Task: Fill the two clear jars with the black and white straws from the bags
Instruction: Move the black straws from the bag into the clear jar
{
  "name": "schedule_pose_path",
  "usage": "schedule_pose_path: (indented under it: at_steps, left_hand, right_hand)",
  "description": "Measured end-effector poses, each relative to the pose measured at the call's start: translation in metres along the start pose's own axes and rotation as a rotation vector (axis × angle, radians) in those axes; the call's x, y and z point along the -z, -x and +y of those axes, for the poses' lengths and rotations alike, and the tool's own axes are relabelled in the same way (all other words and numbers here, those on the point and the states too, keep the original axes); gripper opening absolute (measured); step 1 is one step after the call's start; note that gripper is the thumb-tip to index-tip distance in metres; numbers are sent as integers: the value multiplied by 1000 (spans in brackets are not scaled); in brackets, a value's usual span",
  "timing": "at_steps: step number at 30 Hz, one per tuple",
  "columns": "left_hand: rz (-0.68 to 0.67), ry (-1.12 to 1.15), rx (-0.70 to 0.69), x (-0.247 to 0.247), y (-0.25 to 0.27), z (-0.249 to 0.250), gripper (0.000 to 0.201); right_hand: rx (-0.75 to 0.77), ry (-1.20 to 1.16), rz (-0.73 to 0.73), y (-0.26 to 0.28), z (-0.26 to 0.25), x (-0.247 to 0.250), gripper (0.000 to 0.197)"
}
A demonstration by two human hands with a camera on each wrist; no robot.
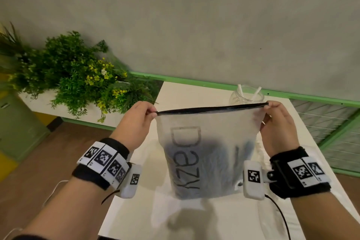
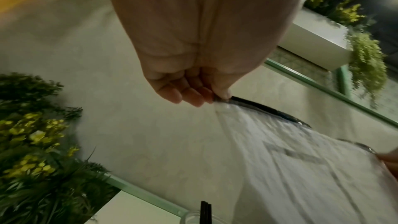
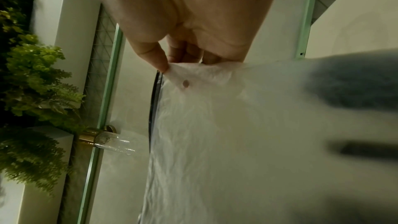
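I hold a frosted zip bag [image 1: 208,154] with dark lettering up over the white table [image 1: 136,210]; dark contents show blurred through its lower half. My left hand [image 1: 150,113] pinches its top left corner by the black zip strip [image 1: 212,108]. My right hand [image 1: 269,107] pinches the top right corner. The left wrist view shows the left hand [image 2: 219,97] pinching the strip; the right wrist view shows the right hand [image 3: 172,67] gripping bunched bag plastic [image 3: 215,125]. Behind the bag stands a clear jar [image 1: 246,94] with two white straws [image 1: 240,90]. Black straws [image 2: 205,212] stick up from another jar's rim [image 2: 193,217].
A planter of green plants with yellow flowers [image 1: 81,76] stands at the left beyond the table. A green rail [image 1: 194,81] runs along the grey wall behind. A gold-capped clear tube [image 3: 103,140] lies by the rail in the right wrist view.
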State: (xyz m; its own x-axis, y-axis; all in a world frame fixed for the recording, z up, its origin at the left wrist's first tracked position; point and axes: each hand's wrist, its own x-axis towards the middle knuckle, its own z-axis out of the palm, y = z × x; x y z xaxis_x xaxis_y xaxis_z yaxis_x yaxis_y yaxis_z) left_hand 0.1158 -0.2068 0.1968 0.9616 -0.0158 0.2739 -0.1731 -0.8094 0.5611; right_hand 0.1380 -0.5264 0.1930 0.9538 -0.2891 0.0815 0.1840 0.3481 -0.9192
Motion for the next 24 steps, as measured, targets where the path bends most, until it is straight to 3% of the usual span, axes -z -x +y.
schedule_pose_path:
  at_steps: [5,8,12,14,17,24]
  left_hand:
    - [10,-12,11,2,-2,0,8]
    - [89,30,-101,-7,-3,22,19]
    - [-15,-150,-238,-27,-7,54,26]
    - [54,-176,-307,-28,-9,57,17]
    - [166,-39,-369,-26,-2,56,18]
    - [237,15,-370,-37,1,47,12]
  right_hand:
    - [-6,-5,-53,2,-3,2,30]
    - [29,43,-105,4,-7,-3,30]
    - [69,129,-183,7,-14,-12,30]
    - [96,142,-200,7,-19,-13,29]
    - [139,157,-200,6,-26,-11,21]
    - [137,208,-200,9,-19,-12,25]
